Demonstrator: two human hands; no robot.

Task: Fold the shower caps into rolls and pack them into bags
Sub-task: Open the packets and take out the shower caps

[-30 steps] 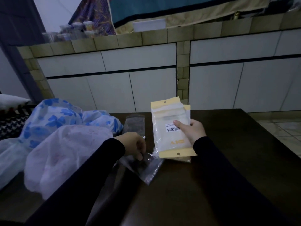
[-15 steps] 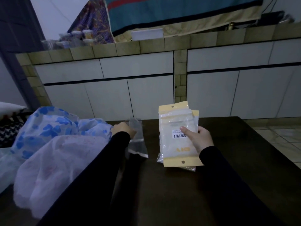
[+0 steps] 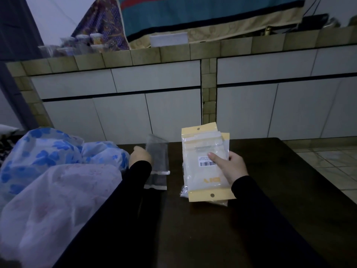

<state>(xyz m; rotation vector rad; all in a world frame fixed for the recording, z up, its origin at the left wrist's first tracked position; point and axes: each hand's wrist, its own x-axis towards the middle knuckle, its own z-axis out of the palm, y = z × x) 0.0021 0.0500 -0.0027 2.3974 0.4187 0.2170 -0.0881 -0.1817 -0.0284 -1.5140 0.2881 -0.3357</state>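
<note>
**Shower caps heaped at the left, a clear bag and a stack of bags in hand**

Two shower caps lie crumpled at the left edge of a dark tabletop [image 3: 270,190]: a blue-flowered cap [image 3: 48,151] behind, and a pale cap with faint pink print [image 3: 58,200] in front, touching it. They look thin, soft and very light, likely slippery and inclined to spring open once rolled (a judgement from their puffy folds). Taking hold at the gathered elastic rim would probably give the firmest purchase.

Just right of the caps, the person's left hand [image 3: 140,156] holds one clear bag [image 3: 156,163] by its long edge; the fingers are hidden behind the hand, so their curl cannot be told. The film looks limp and its mouth may cling shut.

Further right, the right hand [image 3: 229,167] grips a stack of yellow-headed bags [image 3: 202,171], thumb pressed on the barcode label, fingers curled behind.

Beyond the tabletop stands a tiled counter [image 3: 173,53] with white cupboard doors.
</note>
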